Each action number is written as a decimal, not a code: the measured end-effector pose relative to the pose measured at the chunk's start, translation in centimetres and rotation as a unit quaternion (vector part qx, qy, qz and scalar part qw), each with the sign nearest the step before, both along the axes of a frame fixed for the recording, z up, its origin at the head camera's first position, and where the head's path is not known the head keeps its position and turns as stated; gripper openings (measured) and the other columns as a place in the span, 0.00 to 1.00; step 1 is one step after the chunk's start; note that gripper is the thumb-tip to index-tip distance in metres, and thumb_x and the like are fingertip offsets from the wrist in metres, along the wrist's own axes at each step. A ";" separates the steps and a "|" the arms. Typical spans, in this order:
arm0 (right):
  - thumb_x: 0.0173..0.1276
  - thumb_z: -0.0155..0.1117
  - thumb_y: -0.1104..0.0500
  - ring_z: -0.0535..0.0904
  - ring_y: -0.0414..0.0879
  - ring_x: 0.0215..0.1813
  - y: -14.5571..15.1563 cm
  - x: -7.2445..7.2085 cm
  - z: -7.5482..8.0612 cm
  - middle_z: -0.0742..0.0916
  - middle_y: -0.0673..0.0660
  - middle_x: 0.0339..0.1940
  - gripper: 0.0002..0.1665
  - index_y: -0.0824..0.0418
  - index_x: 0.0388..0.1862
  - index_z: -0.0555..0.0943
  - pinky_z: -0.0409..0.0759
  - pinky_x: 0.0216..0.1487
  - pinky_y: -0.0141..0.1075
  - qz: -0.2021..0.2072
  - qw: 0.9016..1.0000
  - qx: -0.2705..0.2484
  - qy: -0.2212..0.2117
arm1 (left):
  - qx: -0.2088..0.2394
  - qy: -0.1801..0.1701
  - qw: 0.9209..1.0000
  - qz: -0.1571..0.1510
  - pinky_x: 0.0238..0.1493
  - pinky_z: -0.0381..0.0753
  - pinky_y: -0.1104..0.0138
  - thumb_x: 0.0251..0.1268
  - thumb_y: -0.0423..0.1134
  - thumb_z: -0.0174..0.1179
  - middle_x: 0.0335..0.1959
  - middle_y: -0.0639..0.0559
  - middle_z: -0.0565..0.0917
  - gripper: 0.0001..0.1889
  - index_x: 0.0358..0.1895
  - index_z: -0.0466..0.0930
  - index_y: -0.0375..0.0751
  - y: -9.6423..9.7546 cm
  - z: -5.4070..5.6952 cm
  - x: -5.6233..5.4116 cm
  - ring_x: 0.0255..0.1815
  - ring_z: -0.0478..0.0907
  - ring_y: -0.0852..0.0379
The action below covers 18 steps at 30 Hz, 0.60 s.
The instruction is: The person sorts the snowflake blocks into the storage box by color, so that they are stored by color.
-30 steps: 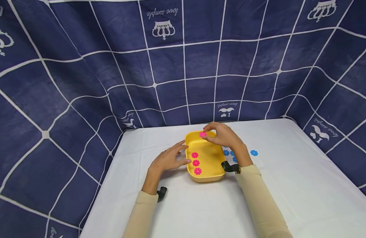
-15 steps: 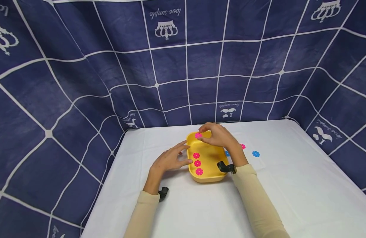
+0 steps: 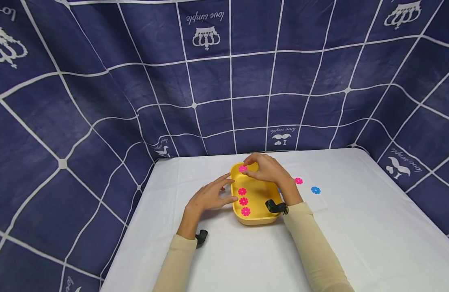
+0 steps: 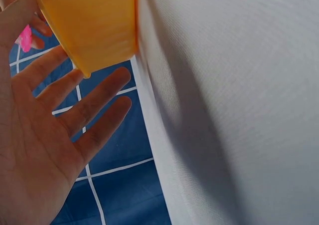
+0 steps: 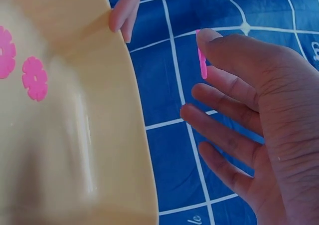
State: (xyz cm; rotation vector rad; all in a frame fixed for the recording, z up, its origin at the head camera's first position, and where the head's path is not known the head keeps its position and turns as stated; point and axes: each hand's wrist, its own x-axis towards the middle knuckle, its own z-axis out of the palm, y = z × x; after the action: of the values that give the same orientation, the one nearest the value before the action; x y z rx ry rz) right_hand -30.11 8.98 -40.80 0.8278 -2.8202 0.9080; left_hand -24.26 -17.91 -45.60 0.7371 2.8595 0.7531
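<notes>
Right hand [image 3: 267, 168] now further left over far end of yellow tray [image 3: 258, 194], pinching pink flower piece [image 3: 242, 168]. Left hand [image 3: 208, 195] spread, fingertips at rim. Likely placing; next: line up, lower, release.

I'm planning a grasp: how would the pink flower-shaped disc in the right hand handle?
The pink flower-shaped disc is probably stiff: pinched by the right hand, it looks straight edge-on. Thin, it's likely light.

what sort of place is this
Probably a tabletop screened off for recording handwork: a white-covered table, blue printed cloth hung around its left, far and right sides, and a black device on each wrist.
</notes>
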 end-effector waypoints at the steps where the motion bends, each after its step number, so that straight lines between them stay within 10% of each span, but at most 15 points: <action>1: 0.67 0.80 0.47 0.87 0.57 0.59 -0.1 -0.1 -0.1 0.92 0.59 0.55 0.25 0.57 0.58 0.88 0.84 0.65 0.56 -0.001 1.000 0.001 -0.001 | -0.001 -0.001 1.000 0.000 0.67 0.81 0.45 0.69 0.68 0.66 0.87 0.59 0.61 0.40 0.79 0.74 0.54 0.0 0.0 0.0 0.64 0.84 0.51; 18: 0.67 0.80 0.43 0.87 0.57 0.57 -1.4 -1.1 -2.5 0.92 0.59 0.53 0.25 0.58 0.54 0.89 0.84 0.65 0.55 0.002 0.998 0.051 -0.024 | -0.003 -0.011 1.000 0.006 0.68 0.80 0.43 0.68 0.69 0.66 0.87 0.59 0.61 0.40 0.79 0.74 0.56 0.0 0.0 0.0 0.67 0.82 0.50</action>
State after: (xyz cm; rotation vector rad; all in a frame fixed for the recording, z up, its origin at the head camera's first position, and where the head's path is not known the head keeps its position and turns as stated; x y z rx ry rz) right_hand -31.19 7.60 -43.34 0.8332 -2.9291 0.7992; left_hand -24.27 -17.93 -45.65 0.7080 2.8480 0.7500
